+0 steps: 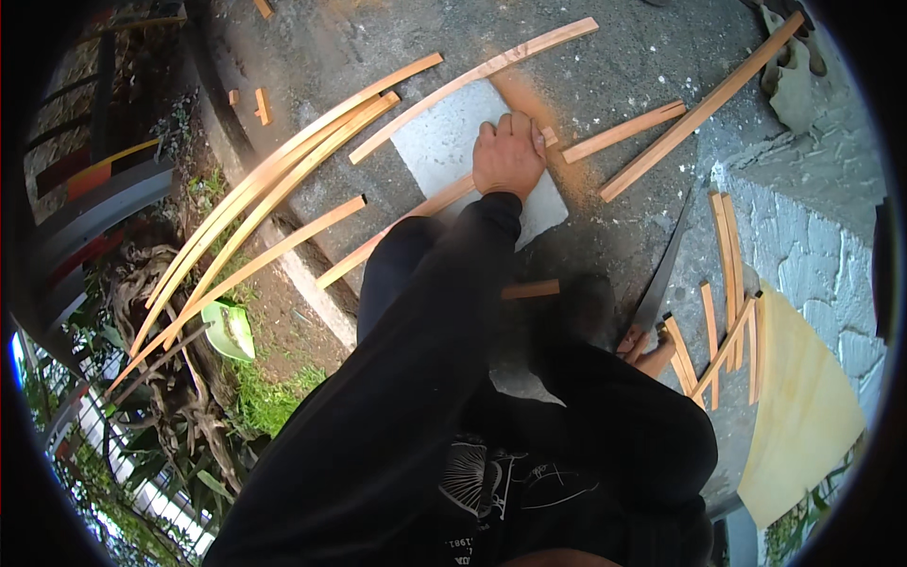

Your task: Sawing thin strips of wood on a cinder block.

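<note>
Sawdust (529,99) fans orange across the concrete at twelve o'clock, just beyond the left hand (508,156). That hand presses palm-down, fingers curled over a long wooden slat (416,210), pinning it flat onto a pale grey slab (444,142); this is a clamping hold from above, not a closed fist. The right hand (635,342), at four o'clock and mostly hidden by the black sleeve, is clenched around the handle of a handsaw (666,269) whose dark blade runs up toward one o'clock.

Judged from here, the slat could skid or twist under the palm, since only downward pressure holds it and loose dust lies beneath. The saw blade passes near the pinning fingers if brought over, so a slip could nick them.

The slat looks thin, narrow and light orange-tan, straight-grained, running from the hand down toward eight o'clock. Similar strips (274,180) lie bundled at ten o'clock, short offcuts (723,331) sit at three o'clock beside a pale yellow sheet (803,406).
</note>
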`<act>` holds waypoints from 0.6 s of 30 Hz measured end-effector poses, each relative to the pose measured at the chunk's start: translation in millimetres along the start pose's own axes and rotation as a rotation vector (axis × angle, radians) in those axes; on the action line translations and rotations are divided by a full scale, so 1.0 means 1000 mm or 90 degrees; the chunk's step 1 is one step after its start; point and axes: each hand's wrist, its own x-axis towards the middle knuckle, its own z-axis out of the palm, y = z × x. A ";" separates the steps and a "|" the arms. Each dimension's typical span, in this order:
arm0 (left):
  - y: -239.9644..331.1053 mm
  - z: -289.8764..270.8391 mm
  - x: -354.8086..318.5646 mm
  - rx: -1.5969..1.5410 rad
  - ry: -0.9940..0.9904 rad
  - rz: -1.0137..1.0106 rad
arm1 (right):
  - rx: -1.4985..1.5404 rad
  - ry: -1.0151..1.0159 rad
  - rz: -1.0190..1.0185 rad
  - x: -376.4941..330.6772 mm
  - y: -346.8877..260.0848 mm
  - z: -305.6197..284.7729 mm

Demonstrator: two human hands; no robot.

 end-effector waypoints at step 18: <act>-0.019 -0.048 -0.030 -0.236 -0.046 0.163 | 0.138 0.054 -0.095 0.416 -0.096 0.120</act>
